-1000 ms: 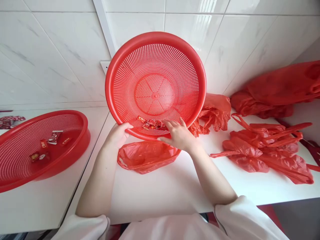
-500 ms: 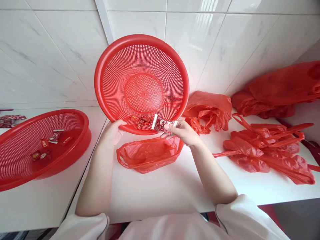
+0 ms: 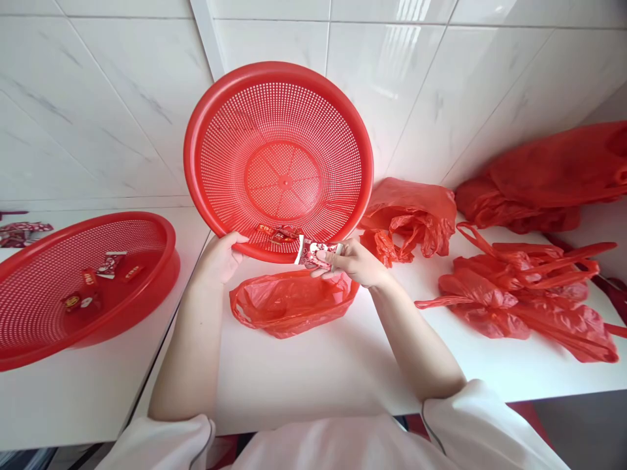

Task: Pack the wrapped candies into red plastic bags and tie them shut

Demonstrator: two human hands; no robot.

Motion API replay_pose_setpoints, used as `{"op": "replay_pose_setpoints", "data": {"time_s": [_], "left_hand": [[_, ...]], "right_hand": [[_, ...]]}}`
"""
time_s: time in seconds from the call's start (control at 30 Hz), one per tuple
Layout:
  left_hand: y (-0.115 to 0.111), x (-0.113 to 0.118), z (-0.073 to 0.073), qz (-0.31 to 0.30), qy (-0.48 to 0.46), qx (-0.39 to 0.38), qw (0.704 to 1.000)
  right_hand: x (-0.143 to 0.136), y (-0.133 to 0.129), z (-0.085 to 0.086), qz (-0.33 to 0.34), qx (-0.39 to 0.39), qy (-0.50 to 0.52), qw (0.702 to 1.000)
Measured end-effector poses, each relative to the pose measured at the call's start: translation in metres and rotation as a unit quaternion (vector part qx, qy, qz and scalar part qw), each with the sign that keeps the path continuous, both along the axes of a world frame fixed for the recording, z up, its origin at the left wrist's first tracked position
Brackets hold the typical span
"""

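Red basket (image 3: 279,163) in left hand (image 3: 226,256); right hand (image 3: 353,262) grips packet (image 3: 318,254).

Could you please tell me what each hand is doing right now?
Left hand: closed on the rim of the tilted red basket.
Right hand: closed, holding a red-and-white wrapped packet.
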State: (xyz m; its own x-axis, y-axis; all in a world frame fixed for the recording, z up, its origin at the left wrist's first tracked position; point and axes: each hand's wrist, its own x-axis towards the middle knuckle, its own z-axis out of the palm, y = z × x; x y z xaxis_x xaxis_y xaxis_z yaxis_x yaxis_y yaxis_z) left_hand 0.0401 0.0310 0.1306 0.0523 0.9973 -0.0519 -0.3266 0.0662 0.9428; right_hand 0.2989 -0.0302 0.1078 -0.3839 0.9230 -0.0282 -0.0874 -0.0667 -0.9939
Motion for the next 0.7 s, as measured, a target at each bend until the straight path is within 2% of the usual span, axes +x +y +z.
{"op": "replay_pose_setpoints", "data": {"time_s": [0.2,0.5,0.7], "left_hand": [[-0.001,0.0,0.002,0.002,0.005,-0.007,1.0],[0.0,-0.006,-0.002,-0.017,0.001,0.015,1.0],[-0.003,-0.005,0.001,-0.016,-0.005,0.034,0.999]], "right_hand": [[-0.007,0.002,-0.006,-0.009,-0.038,0.057,0.998],[-0.015,0.0,-0.004,0.029,-0.035,-0.012,0.999],[-0.015,0.001,-0.009,0.021,-0.017,-0.028,0.999]]}}
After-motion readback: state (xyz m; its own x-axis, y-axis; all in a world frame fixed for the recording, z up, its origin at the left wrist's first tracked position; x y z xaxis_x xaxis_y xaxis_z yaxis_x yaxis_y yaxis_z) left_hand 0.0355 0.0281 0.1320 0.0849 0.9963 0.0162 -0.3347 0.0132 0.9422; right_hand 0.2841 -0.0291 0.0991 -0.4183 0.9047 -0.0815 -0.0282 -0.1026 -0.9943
